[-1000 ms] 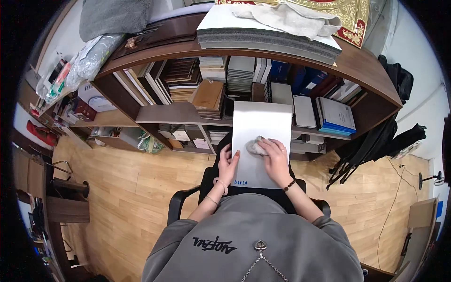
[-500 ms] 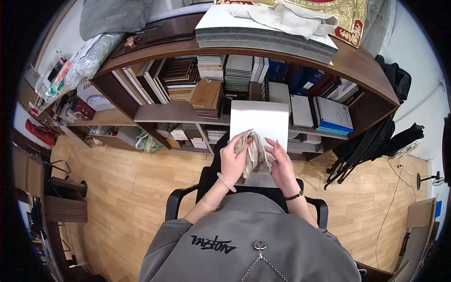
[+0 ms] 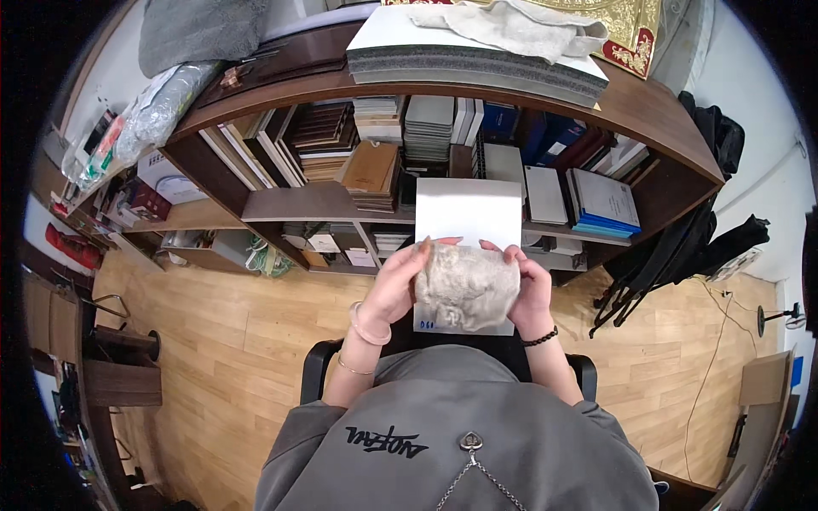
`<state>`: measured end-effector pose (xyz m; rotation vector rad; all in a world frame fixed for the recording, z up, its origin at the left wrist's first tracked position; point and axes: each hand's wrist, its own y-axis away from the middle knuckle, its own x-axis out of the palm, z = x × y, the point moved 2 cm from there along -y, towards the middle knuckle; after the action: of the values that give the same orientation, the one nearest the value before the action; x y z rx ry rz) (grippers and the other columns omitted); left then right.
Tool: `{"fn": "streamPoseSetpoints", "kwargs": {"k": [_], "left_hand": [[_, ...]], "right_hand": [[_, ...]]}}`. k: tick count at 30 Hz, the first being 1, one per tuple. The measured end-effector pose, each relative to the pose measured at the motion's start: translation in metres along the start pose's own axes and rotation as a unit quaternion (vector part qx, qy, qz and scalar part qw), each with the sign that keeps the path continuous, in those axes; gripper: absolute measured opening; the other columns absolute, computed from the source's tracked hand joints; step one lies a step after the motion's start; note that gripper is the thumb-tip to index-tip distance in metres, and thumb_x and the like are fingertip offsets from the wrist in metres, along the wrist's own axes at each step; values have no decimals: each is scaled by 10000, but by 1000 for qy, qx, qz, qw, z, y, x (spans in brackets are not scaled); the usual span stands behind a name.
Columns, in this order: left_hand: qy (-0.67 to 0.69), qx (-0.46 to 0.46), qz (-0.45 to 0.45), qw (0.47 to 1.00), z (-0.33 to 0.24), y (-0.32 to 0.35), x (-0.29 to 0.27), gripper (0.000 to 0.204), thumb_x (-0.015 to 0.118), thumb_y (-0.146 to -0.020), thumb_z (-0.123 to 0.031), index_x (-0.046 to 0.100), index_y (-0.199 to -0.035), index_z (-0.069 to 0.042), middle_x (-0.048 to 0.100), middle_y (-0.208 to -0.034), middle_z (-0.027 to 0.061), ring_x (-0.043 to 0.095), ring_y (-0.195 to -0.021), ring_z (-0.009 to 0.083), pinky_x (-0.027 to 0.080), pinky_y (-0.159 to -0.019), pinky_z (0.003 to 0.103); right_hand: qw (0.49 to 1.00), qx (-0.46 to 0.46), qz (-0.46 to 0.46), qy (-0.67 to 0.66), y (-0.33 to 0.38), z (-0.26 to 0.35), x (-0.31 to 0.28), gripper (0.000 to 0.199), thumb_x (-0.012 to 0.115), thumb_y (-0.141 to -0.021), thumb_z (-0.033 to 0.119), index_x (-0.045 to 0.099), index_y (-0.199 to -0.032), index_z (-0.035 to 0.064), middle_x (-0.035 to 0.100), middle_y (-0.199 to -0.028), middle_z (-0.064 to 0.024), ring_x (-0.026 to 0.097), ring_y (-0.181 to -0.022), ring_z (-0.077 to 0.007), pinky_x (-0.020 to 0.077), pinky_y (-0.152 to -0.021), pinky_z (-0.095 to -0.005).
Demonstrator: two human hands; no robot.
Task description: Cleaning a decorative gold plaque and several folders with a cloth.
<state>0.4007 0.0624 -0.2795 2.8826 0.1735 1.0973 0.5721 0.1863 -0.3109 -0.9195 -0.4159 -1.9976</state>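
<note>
A worn, off-white cloth (image 3: 467, 288) is spread between my two hands, with darker smudges on it. My left hand (image 3: 402, 277) grips its left edge, thumb on top. At the right edge, my right hand (image 3: 530, 294) has its fingers closed round the fabric. Beneath the cloth lies a white board (image 3: 469, 209), its far part showing beyond my hands. A small blue marking shows near the board's lower left corner. Whether the cloth touches the board, I cannot tell.
Ahead stands a dark brown shelf unit (image 3: 298, 204) with books and sample stacks. On its top lie thick grey-and-white foam boards (image 3: 477, 72) under another pale cloth (image 3: 520, 25). A chair armrest (image 3: 317, 370) is at my left. Folded black stands (image 3: 673, 264) lean at the right.
The cloth was bunched up between my hands; now it is opened out flat and wider. My hands have moved apart, and the right one has closed on the cloth's edge.
</note>
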Motion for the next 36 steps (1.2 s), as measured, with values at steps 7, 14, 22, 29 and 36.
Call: {"fn": "streamPoseSetpoints", "kwargs": {"k": [7,14,22,29,36], "left_hand": [[-191,43,-26,980,6,-3,-3,475,550,-962,-127,401,-1394,2,556,-1296,139,568,-1145,182,490,-941,312],[-272,92,62,956,20,-20,-25,612,633,-872,7,361,-1420,-12,433,-1430,156,514,-1224,226,475,-969,337],[-405,248,-314,822,123,-30,-98,551,658,-903,-185,419,-1370,-16,468,-1389,163,510,-1218,242,454,-952,328],[-370,56,-333,865,127,-31,-93,498,474,-999,-386,477,-1289,19,586,-1236,145,514,-1140,172,420,-943,298],[-267,189,-331,885,152,-28,-121,530,341,-1028,-435,489,-1285,4,625,-1142,150,561,-1075,200,412,-945,311]], "right_hand": [[973,195,-118,-39,13,-28,-10,439,577,-933,212,466,-1302,3,466,-1354,-222,496,-1237,-270,450,-999,-424],[875,124,-139,447,-5,3,-40,578,661,-888,252,425,-1347,-8,463,-1374,-175,466,-1262,-300,421,-1010,-451],[463,-199,-4,864,20,-50,-17,597,657,-837,375,475,-1386,229,305,-1502,-161,207,-1381,-471,199,-1105,-582],[340,-230,-11,912,-43,-27,-29,504,562,-875,469,495,-1360,348,286,-1537,-73,162,-1408,-458,118,-1091,-671],[384,-229,5,894,-55,-53,-35,509,608,-843,426,522,-1336,332,340,-1513,-37,217,-1401,-416,101,-1115,-650]]}}
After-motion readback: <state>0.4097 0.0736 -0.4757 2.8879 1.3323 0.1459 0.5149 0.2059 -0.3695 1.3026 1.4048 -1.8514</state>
